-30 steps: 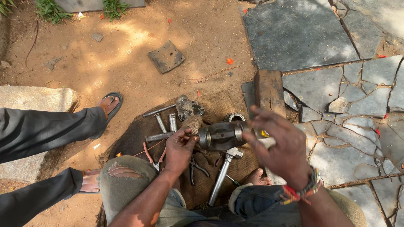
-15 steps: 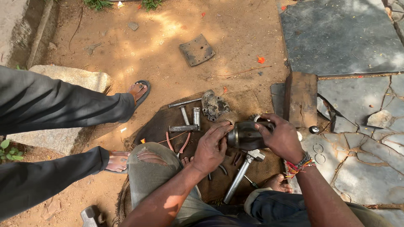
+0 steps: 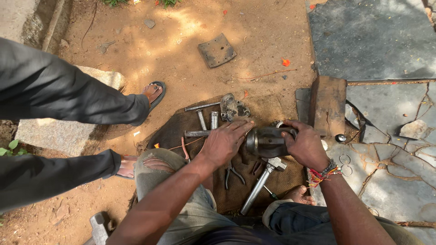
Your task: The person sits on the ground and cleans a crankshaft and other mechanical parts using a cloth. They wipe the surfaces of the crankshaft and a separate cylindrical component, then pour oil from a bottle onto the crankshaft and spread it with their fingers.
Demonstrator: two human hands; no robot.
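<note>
The person sits on the ground and looks down at a brown sack cloth [image 3: 272, 181] spread over the dirt. Both hands are on a dark, round metal part [image 3: 268, 141] shaped like a short fat tube, which is just above the middle of the cloth.

The right hand [image 3: 305, 146] wraps around the right end of the metal part and grips it tight. The left hand [image 3: 225, 141] lies flat and open, with its fingers [image 3: 240, 128] stretched out and touching the left end of the part. It does not grip.

Under the part a long silver hammer [image 3: 261, 183] lies on the cloth, with its head near the part. A small pair of pliers [image 3: 233, 174] lies just beside the left wrist. Some grey metal bolts [image 3: 202, 120] and a lumpy grey metal piece [image 3: 234, 108] lie at the top of the cloth, near the left hand.

A rusty brown block [image 3: 328, 105] stands just to the right of the cloth, next to cracked grey stone slabs [image 3: 386, 149]. A flat, square grey plate [image 3: 217, 50] lies far off on the dirt.

Another person's legs in dark trousers [image 3: 59, 97] come in from the left, with a foot in a sandal [image 3: 153, 93] near the cloth.
</note>
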